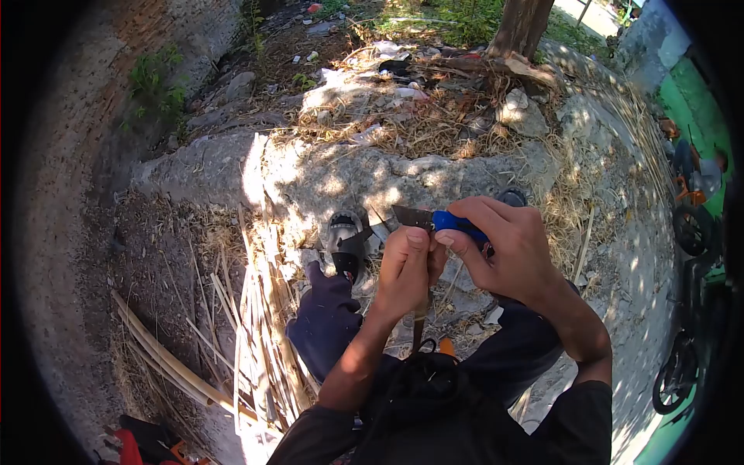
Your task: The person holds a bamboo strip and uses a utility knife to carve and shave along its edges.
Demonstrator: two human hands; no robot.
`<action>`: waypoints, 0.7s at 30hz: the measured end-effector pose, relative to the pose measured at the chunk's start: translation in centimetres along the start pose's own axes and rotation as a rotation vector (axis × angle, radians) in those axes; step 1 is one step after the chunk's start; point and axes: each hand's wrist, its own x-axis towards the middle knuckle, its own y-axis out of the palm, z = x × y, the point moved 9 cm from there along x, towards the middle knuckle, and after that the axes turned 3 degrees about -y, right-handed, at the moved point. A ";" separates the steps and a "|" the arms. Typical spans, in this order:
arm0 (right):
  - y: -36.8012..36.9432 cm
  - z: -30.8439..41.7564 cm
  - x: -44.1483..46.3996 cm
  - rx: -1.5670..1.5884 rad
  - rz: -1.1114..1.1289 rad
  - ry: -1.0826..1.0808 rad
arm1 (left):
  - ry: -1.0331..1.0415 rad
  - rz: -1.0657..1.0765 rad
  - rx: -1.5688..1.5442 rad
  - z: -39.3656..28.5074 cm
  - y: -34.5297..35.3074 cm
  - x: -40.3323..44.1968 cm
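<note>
My right hand point(504, 244) is wrapped around the blue handle of a knife point(448, 220). Its dark, broad blade points left, just above my left hand point(406, 267). That hand is closed, thumb up, close against the blade. Below the fist, a thin brown strip point(419, 329), like split bamboo, runs down towards my lap; its upper end is hidden by my fingers. Whether the blade touches the strip cannot be seen. Both hands are held between my bent knees, above the rough ground.
Pale split bamboo strips point(263, 341) lie along my left side, with curved poles point(167, 360) beyond them. Ahead are a low concrete ledge point(201, 167), dry shavings point(457, 139), litter and a tree trunk point(523, 27). Wheeled vehicles point(690, 230) stand by a green wall at right.
</note>
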 end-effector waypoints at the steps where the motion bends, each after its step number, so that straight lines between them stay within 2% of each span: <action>1: 0.1 -0.1 0.0 0.054 0.007 -0.011 | -0.061 0.036 -0.102 0.4 0.2 -0.1; 2: 0.0 0.0 0.1 0.056 0.008 -0.014 | -0.059 0.033 -0.102 0.5 -0.1 -0.1; 4: -0.1 0.2 0.3 0.098 0.040 -0.031 | 0.057 0.172 -0.074 -0.4 0.6 -0.2; 8: -0.4 0.0 0.3 0.116 0.056 -0.023 | -0.002 0.123 -0.152 -1.1 1.0 0.1; 11: -0.4 0.1 0.1 0.095 0.074 -0.027 | 0.009 0.186 -0.067 -1.2 1.3 0.1; 14: -0.6 0.3 0.2 0.069 0.050 -0.041 | 0.036 0.111 -0.124 -0.6 0.9 0.1; 16: -0.3 0.4 0.1 0.038 0.058 -0.029 | 0.149 0.011 0.029 -0.9 0.0 0.2; 17: -0.3 0.5 0.1 0.038 0.057 -0.028 | 0.148 0.012 0.030 -0.7 0.1 0.1; 19: -0.2 0.5 0.0 -0.006 0.054 -0.027 | 0.121 -0.140 0.062 -0.3 -0.8 -0.1; 21: -0.3 0.8 0.0 -0.030 0.043 -0.036 | 0.171 -0.105 0.132 -1.2 -1.0 0.2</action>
